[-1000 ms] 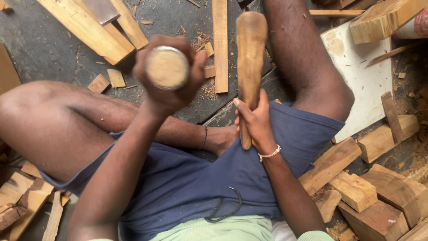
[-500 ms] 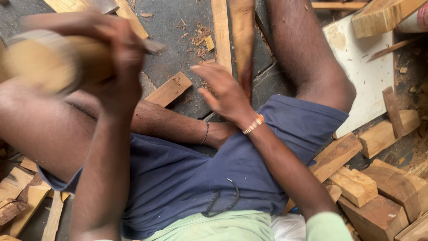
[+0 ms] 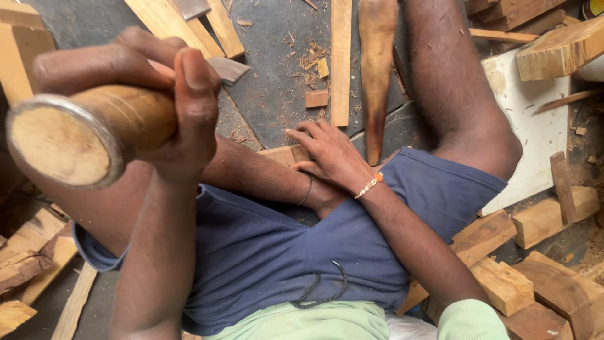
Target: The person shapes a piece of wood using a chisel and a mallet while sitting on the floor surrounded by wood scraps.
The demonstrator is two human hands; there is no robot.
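Note:
My left hand (image 3: 173, 104) is raised close to the camera, closed around a thick round wooden tool handle (image 3: 82, 135) with a metal ring at its end. A grey metal blade tip (image 3: 228, 68) shows just past my fingers. My right hand (image 3: 327, 154) lies low over my shin with its fingers spread, the fingertips touching a flat wooden block (image 3: 280, 153). A long tapered carved wooden piece (image 3: 377, 69) lies on the dark floor just beyond that hand, with nothing holding it. I sit on the floor in blue shorts, knees apart.
Long wooden slats (image 3: 341, 60) and small offcuts (image 3: 316, 98) lie on the dark floor (image 3: 277, 82) among shavings. Chunky wood blocks (image 3: 503, 283) pile at the right beside a white board (image 3: 535, 138). More scrap wood (image 3: 25, 252) sits at the left.
My right hand let go of the long carved piece, which now lies on the floor, and dropped to the flat block. My left hand swung the tool handle left and nearer the camera.

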